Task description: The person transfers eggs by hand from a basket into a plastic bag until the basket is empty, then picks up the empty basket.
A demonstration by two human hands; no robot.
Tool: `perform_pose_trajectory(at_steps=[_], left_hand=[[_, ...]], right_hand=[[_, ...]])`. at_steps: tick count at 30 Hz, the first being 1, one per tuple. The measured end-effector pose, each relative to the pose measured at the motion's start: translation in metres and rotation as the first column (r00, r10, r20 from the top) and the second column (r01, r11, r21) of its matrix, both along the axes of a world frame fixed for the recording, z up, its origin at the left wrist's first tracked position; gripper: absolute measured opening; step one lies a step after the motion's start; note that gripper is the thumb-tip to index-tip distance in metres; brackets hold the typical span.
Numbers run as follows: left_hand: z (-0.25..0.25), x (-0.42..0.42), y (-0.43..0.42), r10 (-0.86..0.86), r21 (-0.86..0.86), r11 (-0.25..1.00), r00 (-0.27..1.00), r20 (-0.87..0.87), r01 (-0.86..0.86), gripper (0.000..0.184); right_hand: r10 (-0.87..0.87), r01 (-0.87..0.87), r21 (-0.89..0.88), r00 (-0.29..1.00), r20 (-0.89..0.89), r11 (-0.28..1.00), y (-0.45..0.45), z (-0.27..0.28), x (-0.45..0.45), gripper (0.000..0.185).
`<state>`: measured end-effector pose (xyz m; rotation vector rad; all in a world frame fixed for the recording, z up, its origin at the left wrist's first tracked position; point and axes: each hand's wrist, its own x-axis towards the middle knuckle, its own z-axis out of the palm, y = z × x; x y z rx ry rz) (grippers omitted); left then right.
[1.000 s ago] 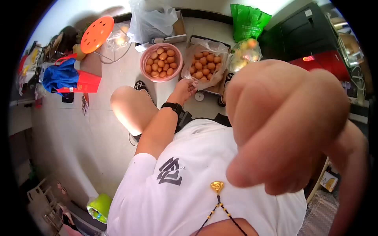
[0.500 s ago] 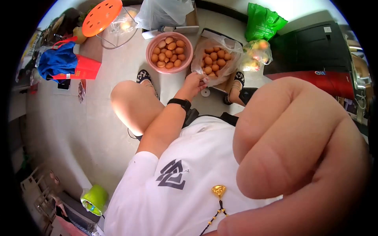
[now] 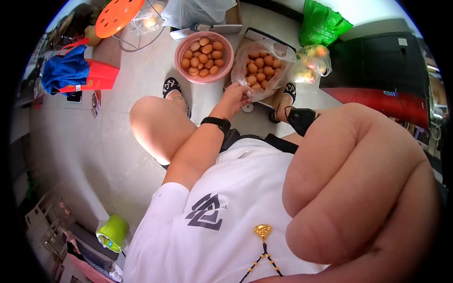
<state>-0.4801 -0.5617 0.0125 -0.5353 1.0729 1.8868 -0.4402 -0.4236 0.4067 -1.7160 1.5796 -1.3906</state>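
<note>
My left hand [image 3: 234, 98], below a black wristband [image 3: 216, 123], has its fingers closed on the near edge of a clear plastic bag [image 3: 286, 59]. Brown eggs [image 3: 260, 70] fill that bag, which sits in an open box [image 3: 255, 35] on the floor. Left of it stands a pink basket [image 3: 228, 67] with several more brown eggs [image 3: 203, 58]. Very near the camera, my right hand [image 3: 363, 184] is curled with its fingers folded in. Whatever those fingers hold, if anything, is hidden.
An orange stool [image 3: 118, 18] stands at the upper left, beside a red bag [image 3: 102, 75] with blue cloth [image 3: 65, 70]. At the right are a green bag [image 3: 325, 23], a bag of fruit [image 3: 309, 63] and a black and red cabinet [image 3: 377, 61]. A green bin [image 3: 113, 232] is lower left.
My right hand has shifted slightly down and stays curled near the camera. My left hand keeps its hold on the bag's edge. The whole view has shifted a little.
</note>
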Motion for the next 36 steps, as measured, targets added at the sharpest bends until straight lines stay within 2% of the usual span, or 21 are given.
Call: perform_pose_trajectory(at_steps=[4,6,10,11,13,15,16,17,18,19,20,22,24,28,30,33,36], left_hand=[[0.0,-0.005,-0.001,0.001,-0.022,1.0,1.0,-0.007,-0.001,0.022],[0.007,-0.001,-0.003,0.046,0.027,0.999,0.999,0.021,-0.047,0.022],[0.001,-0.008,-0.004,0.02,0.032,0.999,1.0,0.018,-0.02,0.023],[-0.001,-0.011,-0.003,0.067,0.058,0.996,0.996,0.066,-0.071,0.023],[-0.008,0.001,-0.006,0.118,0.069,0.989,0.983,0.139,-0.129,0.024],[-0.018,-0.006,-0.008,0.031,0.183,0.981,0.99,0.14,-0.057,0.023],[-0.016,-0.004,-0.007,0.076,0.107,0.99,0.986,0.146,-0.092,0.021],[-0.008,-0.005,-0.007,0.095,0.103,0.988,0.984,0.153,-0.112,0.021],[-0.002,-0.006,-0.006,0.091,0.093,0.99,0.984,0.153,-0.106,0.02],[-0.001,-0.008,-0.007,0.084,0.081,0.992,0.984,0.155,-0.098,0.019],[-0.008,-0.008,-0.007,0.052,0.12,0.99,0.989,0.135,-0.069,0.02],[-0.001,-0.01,-0.004,0.048,0.08,0.995,0.989,0.141,-0.06,0.018],[0.006,-0.015,-0.008,-0.002,0.016,1.0,0.991,0.132,0.0,0.02],[-0.008,-0.02,-0.016,0.049,-0.012,0.999,0.982,0.182,-0.048,0.022],[-0.018,-0.021,-0.022,0.041,-0.009,0.999,0.979,0.198,-0.04,0.02],[-0.025,-0.023,-0.024,0.082,-0.011,0.997,0.972,0.221,-0.081,0.02],[-0.018,-0.029,-0.027,0.048,-0.042,0.998,0.973,0.225,-0.04,0.019]], right_hand=[[0.035,-0.035,-0.004,0.999,0.013,0.999,0.002,-0.008,-0.013,0.013],[0.039,-0.039,-0.018,0.999,0.028,0.999,0.003,-0.012,-0.02,0.014],[0.049,-0.045,-0.046,0.996,0.071,0.998,0.003,-0.026,-0.036,0.015],[0.047,-0.042,-0.063,0.995,0.082,0.997,0.001,-0.032,-0.042,0.015],[0.024,-0.011,-0.103,0.991,0.13,0.995,-0.003,-0.045,-0.057,0.016],[-0.068,0.1,-0.137,0.973,0.219,0.986,-0.008,-0.072,-0.081,0.017],[-0.168,0.22,-0.146,0.938,0.303,0.965,-0.012,-0.089,-0.094,0.017],[-0.274,0.344,-0.094,0.862,0.427,0.934,-0.016,-0.109,-0.106,0.017],[-0.66,0.72,-0.038,0.655,0.369,0.693,-0.032,-0.122,-0.104,0.014],[-0.689,0.732,0.191,0.474,0.548,0.654,-0.038,-0.152,-0.122,0.01],[-0.743,0.718,0.306,0.429,0.514,0.626,-0.039,-0.197,-0.144,0.014],[-0.893,0.763,0.473,0.429,0.14,0.441,-0.04,-0.276,-0.172,0.018],[-0.86,0.752,0.548,0.499,-0.107,0.368,-0.044,-0.338,-0.189,0.022],[-0.816,0.711,0.594,0.558,-0.15,0.377,-0.067,-0.412,-0.203,0.019],[-0.76,0.736,0.52,0.609,-0.23,0.433,-0.081,-0.429,-0.209,0.033],[-0.689,0.725,0.529,0.651,-0.318,0.441,-0.102,-0.452,-0.22,0.038],[-0.734,0.755,0.485,0.615,-0.287,0.443,-0.118,-0.475,-0.221,0.036]])
